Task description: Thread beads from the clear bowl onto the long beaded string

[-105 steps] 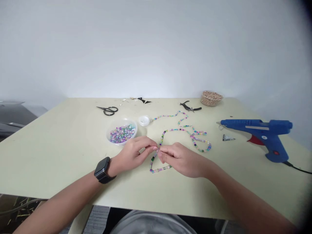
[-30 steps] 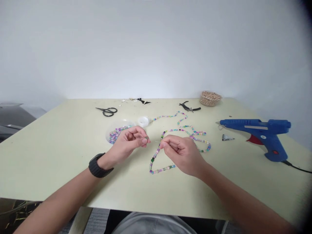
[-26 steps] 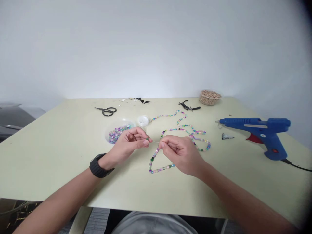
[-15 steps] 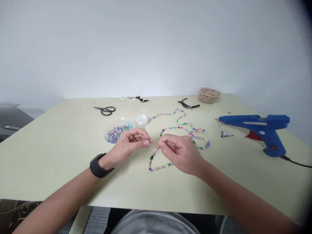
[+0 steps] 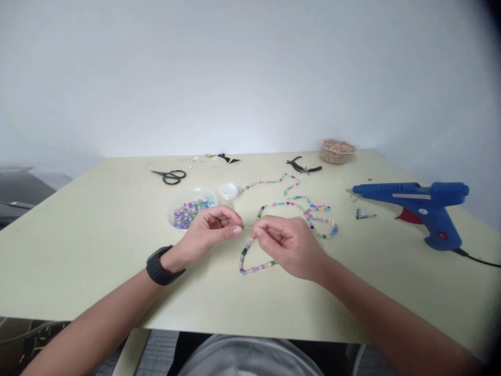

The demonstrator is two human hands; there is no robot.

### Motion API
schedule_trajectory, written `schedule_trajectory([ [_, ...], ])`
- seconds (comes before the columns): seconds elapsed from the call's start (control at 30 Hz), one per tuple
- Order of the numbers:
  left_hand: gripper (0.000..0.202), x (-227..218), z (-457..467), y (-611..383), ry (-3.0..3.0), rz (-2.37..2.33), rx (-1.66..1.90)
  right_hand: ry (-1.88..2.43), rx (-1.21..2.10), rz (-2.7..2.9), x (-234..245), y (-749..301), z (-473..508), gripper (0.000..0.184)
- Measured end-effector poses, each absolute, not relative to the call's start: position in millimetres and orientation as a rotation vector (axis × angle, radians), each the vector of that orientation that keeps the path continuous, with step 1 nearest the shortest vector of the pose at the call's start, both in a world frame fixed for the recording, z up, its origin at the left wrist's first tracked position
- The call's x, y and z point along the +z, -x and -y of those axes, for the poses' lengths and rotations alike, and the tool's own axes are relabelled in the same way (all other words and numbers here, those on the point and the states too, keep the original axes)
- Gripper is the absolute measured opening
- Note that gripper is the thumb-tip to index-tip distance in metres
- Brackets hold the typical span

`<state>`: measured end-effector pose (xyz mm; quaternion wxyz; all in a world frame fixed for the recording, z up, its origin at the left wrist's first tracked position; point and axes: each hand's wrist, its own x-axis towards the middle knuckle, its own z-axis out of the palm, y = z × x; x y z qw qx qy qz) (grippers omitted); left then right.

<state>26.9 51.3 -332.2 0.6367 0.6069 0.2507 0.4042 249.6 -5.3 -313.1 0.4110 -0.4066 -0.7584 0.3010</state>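
Observation:
Between thumb and finger, my left hand (image 5: 213,228) pinches a small greenish bead (image 5: 241,226). My right hand (image 5: 291,243) is closed on a thin thread (image 5: 248,227), whose short bare stretch runs across to the bead at my left fingertips. A long string of many-coloured beads (image 5: 260,268) winds over the table beneath and behind my right hand, which hides part of it. Its far end reaches a small white spool-like piece (image 5: 229,191). Beside my left hand, a shallow clear dish (image 5: 171,211) holds loose beads (image 5: 191,211).
Black scissors (image 5: 171,177) lie at the back left, with dark scraps (image 5: 229,159) nearby. Black-handled pliers (image 5: 303,166) and a tub of tan pellets (image 5: 337,151) are at the back. A blue glue gun (image 5: 426,201) with its cord lies right, beside a small dark-and-white cone (image 5: 365,214).
My left hand has shifted slightly right, nearer to my right hand. The view has moved a little; the table things lie as before.

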Motion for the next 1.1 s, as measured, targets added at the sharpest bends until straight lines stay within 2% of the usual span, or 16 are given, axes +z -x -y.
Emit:
schedule_trajectory([
  [1.1, 0.011, -330.5, -47.7, -30.9, -1.310, -0.542, 0.887, 1.028, 0.682, 1.959, -313.6, -251.8, 6.7, 0.020],
])
